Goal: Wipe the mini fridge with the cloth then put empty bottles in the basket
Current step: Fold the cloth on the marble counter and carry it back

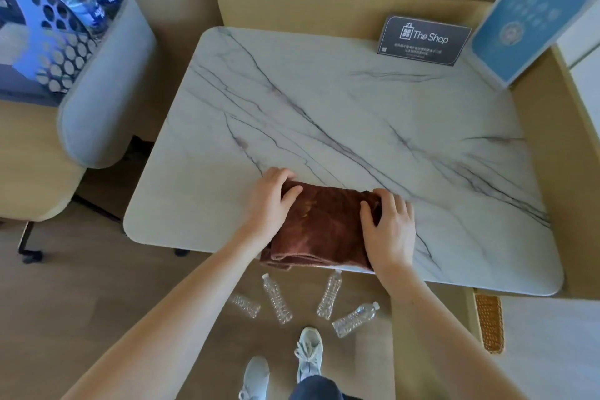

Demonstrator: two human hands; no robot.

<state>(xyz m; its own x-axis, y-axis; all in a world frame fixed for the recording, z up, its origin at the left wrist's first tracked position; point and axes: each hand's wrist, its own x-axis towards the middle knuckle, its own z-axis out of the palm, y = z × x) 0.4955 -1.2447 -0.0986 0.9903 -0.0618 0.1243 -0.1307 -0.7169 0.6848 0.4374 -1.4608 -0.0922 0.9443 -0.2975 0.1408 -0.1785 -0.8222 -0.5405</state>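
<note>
Head view: folded brown cloth (pixel 319 227) lay on marble top (pixel 357 107) at near edge. Left hand (pixel 269 201) gripped cloth's left end, right hand (pixel 389 224) gripped right end, fingers curled. Four empty bottles (pixel 276 299) lay on floor (pixel 130 286) below that edge; wicker basket (pixel 490 323) stood at right, partly hidden.

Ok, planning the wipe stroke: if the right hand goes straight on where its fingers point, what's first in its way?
Probably only bare marble top: the right hand, on the cloth, points away and slightly left, apparently clear of the Shop card.
</note>
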